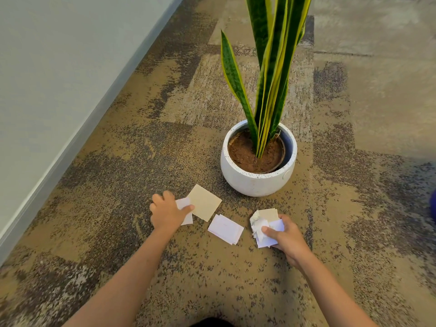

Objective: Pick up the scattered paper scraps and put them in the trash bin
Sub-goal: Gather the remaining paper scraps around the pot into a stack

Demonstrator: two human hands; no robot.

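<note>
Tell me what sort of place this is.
Probably an office or similar indoor space: patterned carpet tiles on the floor, a plain pale wall with a baseboard, and a snake plant in a white pot.

A square card [204,202] is found just right of the left hand [168,212]; a flat scrap [226,229] is set between both hands, the pot [257,178] beyond.

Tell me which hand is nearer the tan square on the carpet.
Left. The left hand touches the tan square at its left edge, thumb on it. The right hand is off to its right, gripping a bundle of scraps.
</note>
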